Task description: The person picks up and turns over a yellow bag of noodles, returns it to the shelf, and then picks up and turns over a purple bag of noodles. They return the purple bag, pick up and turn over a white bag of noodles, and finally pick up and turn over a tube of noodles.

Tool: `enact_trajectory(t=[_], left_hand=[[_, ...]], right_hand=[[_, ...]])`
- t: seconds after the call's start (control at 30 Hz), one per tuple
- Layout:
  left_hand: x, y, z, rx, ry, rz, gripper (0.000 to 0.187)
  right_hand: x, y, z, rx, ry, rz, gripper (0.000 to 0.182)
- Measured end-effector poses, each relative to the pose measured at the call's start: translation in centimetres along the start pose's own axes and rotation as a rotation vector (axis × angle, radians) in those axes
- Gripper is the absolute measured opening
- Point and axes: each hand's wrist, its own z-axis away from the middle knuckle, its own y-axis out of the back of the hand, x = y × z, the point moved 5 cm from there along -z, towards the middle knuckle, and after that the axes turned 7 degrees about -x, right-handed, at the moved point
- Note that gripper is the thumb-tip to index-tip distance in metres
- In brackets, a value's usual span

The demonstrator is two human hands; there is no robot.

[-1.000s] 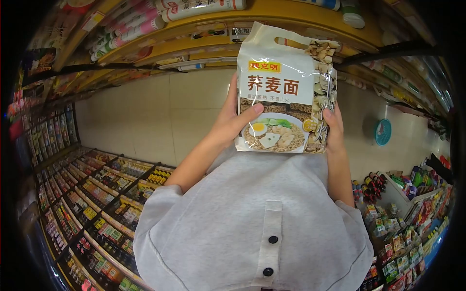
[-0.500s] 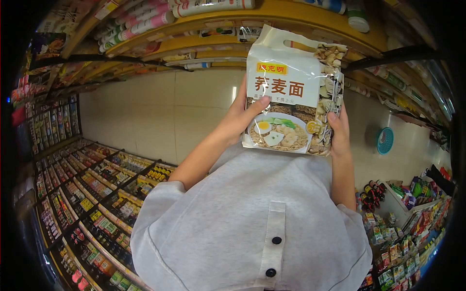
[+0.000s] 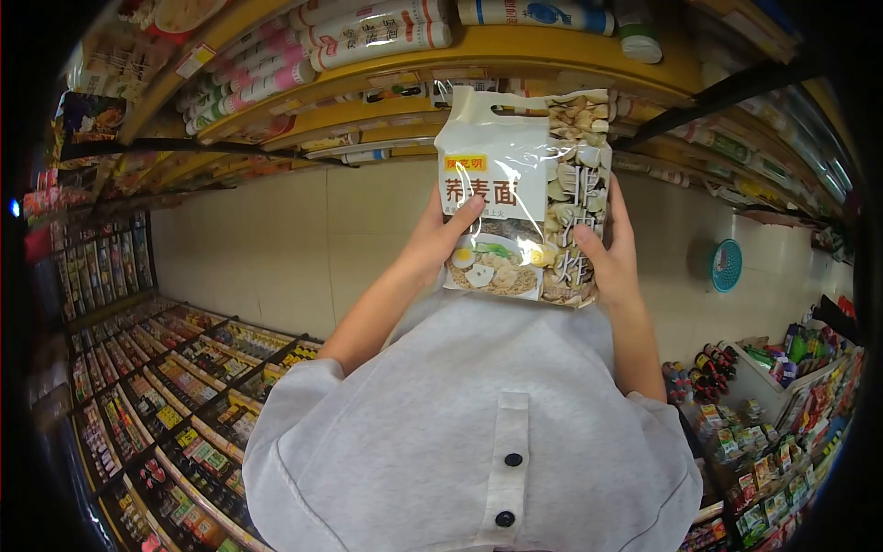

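Note:
A noodle package (image 3: 501,198) with a white front, a bowl picture and a cut-out carrying handle at its top is held upright before my chest. My left hand (image 3: 441,235) grips its left edge, the thumb lying on the front. On the right edge is my right hand (image 3: 613,248), its thumb pressed on the garlic-patterned side panel and its fingers behind. Most fingers of both hands are hidden behind the package.
Yellow shelves (image 3: 543,51) with rolled noodle packs (image 3: 382,41) stand ahead. Product racks (image 3: 175,377) fill the lower left. A teal basket (image 3: 726,266) is on the right, above a white bin (image 3: 768,391) and dark bottles (image 3: 710,368).
The package has moved a little left and down and turned, so more of its side panel shows. Both hands have moved with it, still gripping. More of the upper shelf is in view.

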Motion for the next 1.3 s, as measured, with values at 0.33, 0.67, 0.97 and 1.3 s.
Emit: enact_trajectory(t=[0.33,0.67,0.97,1.3], left_hand=[[0.0,-0.2,0.4,0.027,0.011,0.051,0.067],[0.8,-1.0,1.1,0.117,-0.057,0.039,0.064],[-0.7,0.4,0.8,0.114,-0.1,0.174,0.06],[-3.4,-1.0,-0.5,-0.072,0.066,0.48,0.061]], right_hand=[[0.9,-0.1,0.5,0.033,-0.05,-0.064,0.08],[0.2,-0.2,0.2,0.011,-0.005,0.013,0.081],[-2.5,-1.5,0.4,-0.062,0.095,0.131,0.078],[-3.8,0.5,1.6,-0.047,0.094,-0.02,0.074]])
